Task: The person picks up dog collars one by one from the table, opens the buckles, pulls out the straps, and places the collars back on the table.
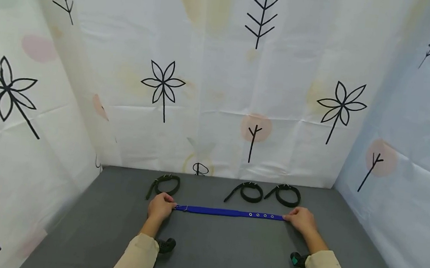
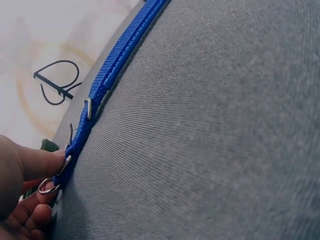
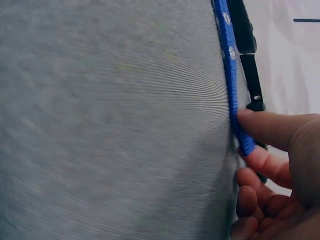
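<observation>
A blue collar [image 1: 212,211] is stretched straight from side to side across the grey table. My left hand [image 1: 161,207] pinches its buckle end; in the left wrist view the thumb lies by the metal buckle [image 2: 66,165], with a D-ring [image 2: 49,186] hanging beside it. At the other end, past a row of metal eyelets, my right hand [image 1: 302,220] pinches the tip between thumb and forefinger. The collar's tip [image 3: 245,142] shows between those fingers in the right wrist view.
Behind the blue collar, three dark coiled collars lie on the grey table [image 1: 225,257]: one at the left [image 1: 175,187], one right of the middle [image 1: 257,198] and another at the right [image 1: 297,201]. A patterned white cloth wall [image 1: 206,137] encloses the back and sides.
</observation>
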`<state>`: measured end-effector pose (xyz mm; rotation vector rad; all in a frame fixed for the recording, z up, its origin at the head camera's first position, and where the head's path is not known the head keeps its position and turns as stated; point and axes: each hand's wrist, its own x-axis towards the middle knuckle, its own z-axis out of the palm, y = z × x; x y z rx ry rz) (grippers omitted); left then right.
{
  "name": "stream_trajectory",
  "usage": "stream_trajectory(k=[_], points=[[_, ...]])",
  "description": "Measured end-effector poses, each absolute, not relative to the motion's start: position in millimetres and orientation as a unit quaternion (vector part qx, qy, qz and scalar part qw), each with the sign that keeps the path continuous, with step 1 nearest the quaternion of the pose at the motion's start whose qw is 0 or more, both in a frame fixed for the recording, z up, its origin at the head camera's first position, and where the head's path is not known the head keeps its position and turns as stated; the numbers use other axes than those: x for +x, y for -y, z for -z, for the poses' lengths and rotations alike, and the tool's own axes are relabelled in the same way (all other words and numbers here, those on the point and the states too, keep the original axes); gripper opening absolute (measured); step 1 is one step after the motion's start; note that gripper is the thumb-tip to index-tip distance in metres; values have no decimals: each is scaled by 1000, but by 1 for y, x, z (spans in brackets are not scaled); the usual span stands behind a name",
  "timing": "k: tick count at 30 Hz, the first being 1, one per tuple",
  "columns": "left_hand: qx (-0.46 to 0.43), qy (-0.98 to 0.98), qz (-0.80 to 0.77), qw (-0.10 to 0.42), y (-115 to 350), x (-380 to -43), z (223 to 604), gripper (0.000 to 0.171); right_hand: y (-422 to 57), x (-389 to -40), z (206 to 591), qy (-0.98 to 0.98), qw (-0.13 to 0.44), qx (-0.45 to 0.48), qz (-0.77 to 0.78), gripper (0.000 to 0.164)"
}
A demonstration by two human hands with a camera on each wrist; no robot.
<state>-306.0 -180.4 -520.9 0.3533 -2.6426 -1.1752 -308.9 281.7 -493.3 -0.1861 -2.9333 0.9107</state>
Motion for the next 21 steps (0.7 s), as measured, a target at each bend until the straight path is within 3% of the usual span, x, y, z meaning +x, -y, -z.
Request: stream_trajectory(k=[8, 21], points=[[122, 890, 423, 119, 181, -307, 524, 14, -278, -323, 475, 950, 51, -43, -306, 22], [118, 884, 439, 111, 187, -306, 523, 16, -234, -356, 488, 891, 151, 8, -429, 29]])
